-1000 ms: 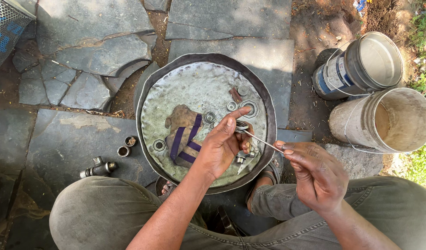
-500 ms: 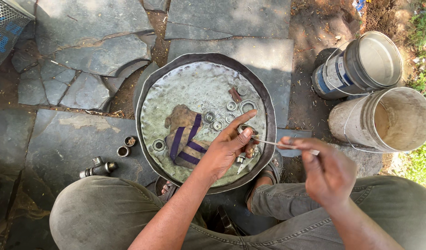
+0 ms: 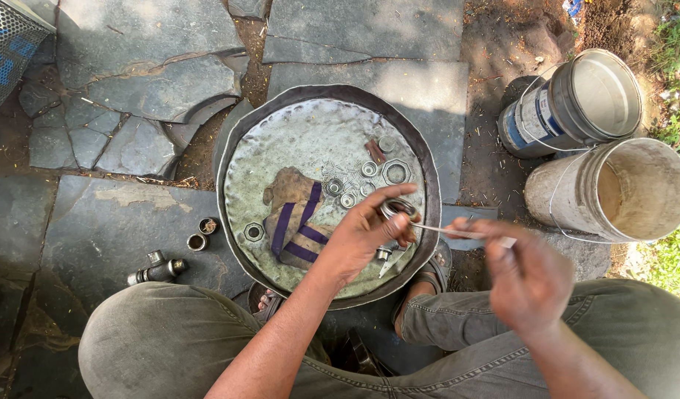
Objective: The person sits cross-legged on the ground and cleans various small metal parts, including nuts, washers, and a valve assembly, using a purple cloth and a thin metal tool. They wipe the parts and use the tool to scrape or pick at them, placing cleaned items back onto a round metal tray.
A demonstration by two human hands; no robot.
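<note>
My left hand (image 3: 361, 238) hovers over the right part of a round dented metal pan (image 3: 240, 159) and pinches a small metal ring (image 3: 398, 209) between its fingers. My right hand (image 3: 528, 275) is beside the pan's right rim, blurred, and grips a thin metal tool (image 3: 437, 230) whose tip reaches the ring. In the pan lie several metal nuts and washers (image 3: 369, 177), a single hex nut (image 3: 253, 233) and a brown rag with purple stripes (image 3: 294, 220).
Two dirty buckets (image 3: 610, 188) lie on their sides at the right. Two small cups (image 3: 202, 233) and a metal fitting (image 3: 157, 269) sit on the stone slabs left of the pan. My knees and a sandalled foot (image 3: 436, 266) are below it.
My right hand has lifted and shifted right with the thin tool. My left hand stays over the pan, its fingers now curled round the ring.
</note>
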